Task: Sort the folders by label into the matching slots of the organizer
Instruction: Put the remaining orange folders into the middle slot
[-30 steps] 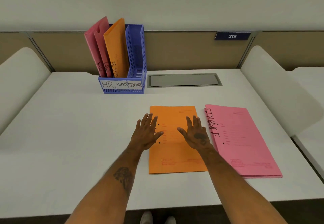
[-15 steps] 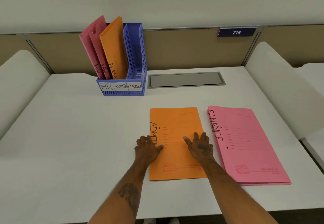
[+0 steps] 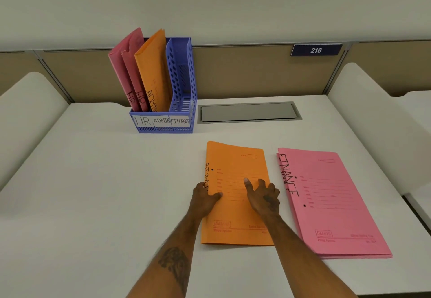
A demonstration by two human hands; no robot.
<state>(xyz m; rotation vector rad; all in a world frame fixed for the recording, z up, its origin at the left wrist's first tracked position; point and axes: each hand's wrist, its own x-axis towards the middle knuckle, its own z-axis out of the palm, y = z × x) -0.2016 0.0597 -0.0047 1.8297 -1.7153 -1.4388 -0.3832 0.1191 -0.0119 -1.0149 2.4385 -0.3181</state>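
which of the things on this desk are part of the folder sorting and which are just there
Part of the job:
- orange ADMIN folder under both hands
- pink FINANCE folders
- blue organizer already holding HR and ADMIN folders
- left hand, right hand

Just there:
- grey cable hatch
- number plate 216
- white side dividers

Organizer (image 3: pixel 180 101): blue, perforated walls;
Flat ADMIN folder (image 3: pixel 235 213): orange;
FINANCE folders (image 3: pixel 335 216): pink;
Table (image 3: pixel 93 192): white;
Number plate (image 3: pixel 316 50): navy

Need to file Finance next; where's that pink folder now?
Head view: the pink FINANCE folder lies flat on the desk, right of the orange ADMIN folder.
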